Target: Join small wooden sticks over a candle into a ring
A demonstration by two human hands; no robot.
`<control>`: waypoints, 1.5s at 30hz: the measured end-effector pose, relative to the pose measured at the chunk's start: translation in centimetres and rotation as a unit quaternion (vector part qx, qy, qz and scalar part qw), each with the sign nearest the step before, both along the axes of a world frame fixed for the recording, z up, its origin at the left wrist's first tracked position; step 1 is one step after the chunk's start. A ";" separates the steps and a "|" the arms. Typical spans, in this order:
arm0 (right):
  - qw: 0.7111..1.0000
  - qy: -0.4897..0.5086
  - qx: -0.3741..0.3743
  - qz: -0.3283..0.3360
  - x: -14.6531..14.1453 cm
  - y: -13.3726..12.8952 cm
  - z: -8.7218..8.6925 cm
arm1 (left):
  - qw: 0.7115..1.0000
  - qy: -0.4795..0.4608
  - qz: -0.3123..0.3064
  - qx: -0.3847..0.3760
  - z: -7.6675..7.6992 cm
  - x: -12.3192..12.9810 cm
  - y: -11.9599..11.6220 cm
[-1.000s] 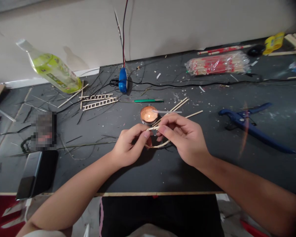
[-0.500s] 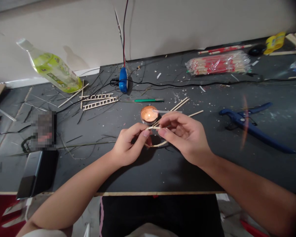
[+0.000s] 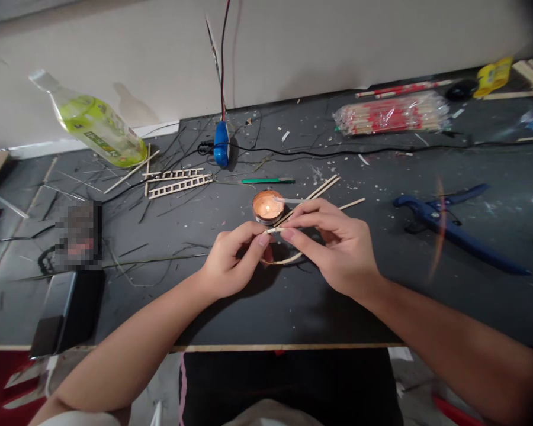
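My left hand (image 3: pixel 233 260) pinches one side of a thin ring of pale wooden stick pieces (image 3: pixel 288 259) between thumb and fingers. My right hand (image 3: pixel 337 242) grips the same ring a little to the right, thumb and index finger pressed together on its far edge. The ring's near curve hangs below my fingers, and its ends are partly hidden by them. Just beyond my fingertips a lit candle (image 3: pixel 267 207) burns in a round tin, with a pale thin stick (image 3: pixel 293 200) across its rim. Several loose wooden sticks (image 3: pixel 322 188) lie behind my right hand.
A green-handled cutter (image 3: pixel 266 180) lies beyond the candle. Small ladder-like stick frames (image 3: pixel 180 186) and a tilted green bottle (image 3: pixel 102 130) are at left. Blue pliers-like cutters (image 3: pixel 462 231) lie at right, with a bag of sticks (image 3: pixel 393 114) behind. A black cable (image 3: pixel 320 153) crosses the table.
My right hand's fingers have closed in on the ring's far edge, with the index fingertip shifting slightly left. My left hand stays in place.
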State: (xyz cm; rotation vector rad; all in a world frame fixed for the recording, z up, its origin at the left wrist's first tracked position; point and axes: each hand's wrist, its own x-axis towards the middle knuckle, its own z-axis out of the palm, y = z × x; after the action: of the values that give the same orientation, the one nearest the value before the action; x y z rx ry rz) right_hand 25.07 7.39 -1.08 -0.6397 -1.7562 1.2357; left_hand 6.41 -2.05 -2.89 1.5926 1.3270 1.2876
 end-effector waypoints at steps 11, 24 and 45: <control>1.000 -0.015 -0.013 0.000 0.1 0.0 0.1 | 1.000 0.008 -0.003 -0.004 0.1 0.0 0.1; 1.000 -0.031 -0.003 -0.004 0.2 0.0 0.2 | 1.000 0.027 -0.005 0.001 0.2 0.0 0.1; 0.999 -0.036 -0.004 -0.005 0.2 -0.1 0.5 | 1.000 0.022 -0.016 -0.008 0.3 -0.1 0.0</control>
State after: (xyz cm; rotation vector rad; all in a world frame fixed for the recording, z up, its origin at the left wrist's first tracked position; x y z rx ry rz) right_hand 25.25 7.27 -0.63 -0.7027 -1.8061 1.2269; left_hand 6.27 -2.02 -2.57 1.6334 1.3305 1.2261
